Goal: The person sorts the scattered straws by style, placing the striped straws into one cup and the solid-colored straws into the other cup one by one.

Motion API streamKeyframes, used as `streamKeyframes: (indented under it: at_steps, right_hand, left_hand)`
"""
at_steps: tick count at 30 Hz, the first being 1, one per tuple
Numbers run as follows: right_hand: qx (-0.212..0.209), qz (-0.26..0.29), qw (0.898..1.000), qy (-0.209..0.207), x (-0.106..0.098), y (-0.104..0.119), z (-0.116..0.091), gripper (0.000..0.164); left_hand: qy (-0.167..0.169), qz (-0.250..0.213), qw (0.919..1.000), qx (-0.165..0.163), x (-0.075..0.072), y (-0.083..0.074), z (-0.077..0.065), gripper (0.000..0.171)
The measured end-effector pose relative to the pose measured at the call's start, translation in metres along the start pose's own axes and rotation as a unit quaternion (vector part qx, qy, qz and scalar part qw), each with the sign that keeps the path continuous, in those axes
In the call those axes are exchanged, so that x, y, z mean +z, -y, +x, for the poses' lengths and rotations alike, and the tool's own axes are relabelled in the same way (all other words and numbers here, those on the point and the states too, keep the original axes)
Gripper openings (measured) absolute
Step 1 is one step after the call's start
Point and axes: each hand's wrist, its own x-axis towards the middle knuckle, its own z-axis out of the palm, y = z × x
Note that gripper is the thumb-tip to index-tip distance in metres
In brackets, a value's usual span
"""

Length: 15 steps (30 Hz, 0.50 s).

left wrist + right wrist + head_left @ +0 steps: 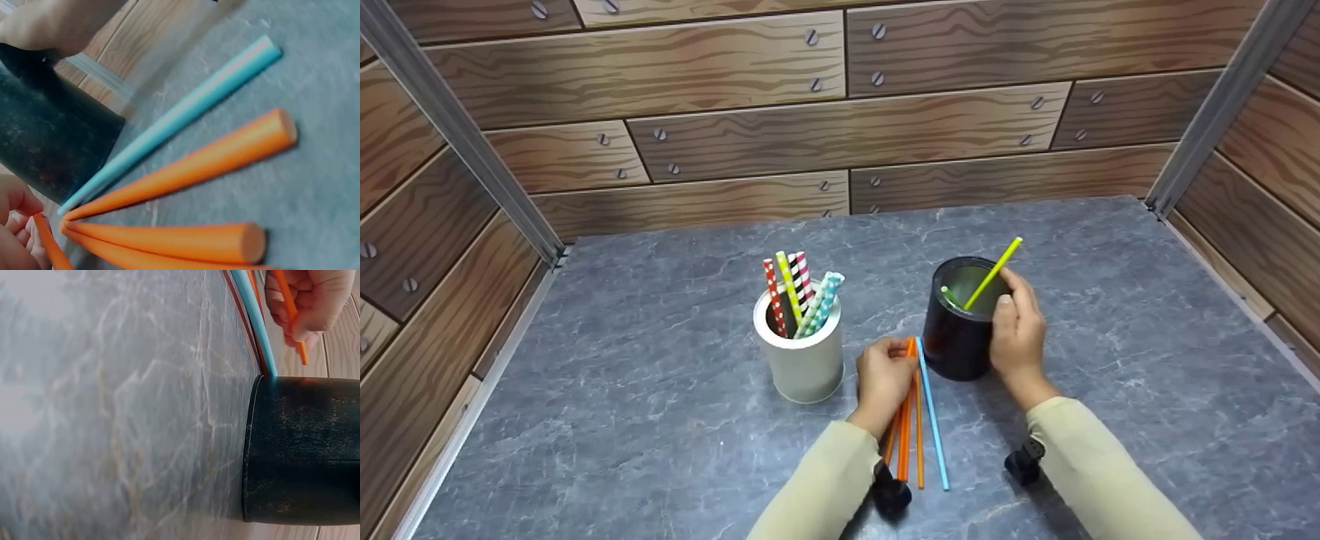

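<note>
Left hand (885,380): pinches thin orange straw (52,243)
Right hand (1021,332): grips black cylindrical can (956,341)
Can: could tip if you loosen

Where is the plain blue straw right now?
In the head view, the blue straw lies on the grey table, just right of the orange straws, with its far end beside the black cup.

Lab-type booth (960,49): wood-print panels (720,71) w/ metal corner posts (1228,97), marble-look tabletop (622,375).
</note>
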Motion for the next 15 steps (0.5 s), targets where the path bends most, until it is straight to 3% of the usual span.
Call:
streamKeyframes:
  at_steps: [5,15]
  right_hand:
    - [0.001,-0.004,1.000,-0.002,0.000,0.002,0.001,0.034]
    - [0.003,-0.001,1.000,0.002,0.001,-0.008,0.000,0.035]
  left_hand:
    - [0.016,-0.057,0.9983,0.005,-0.003,-0.006,0.000,0.018]
    - [0.003,-0.079,0.9968,0.008,-0.013,-0.011,0.001,0.019]
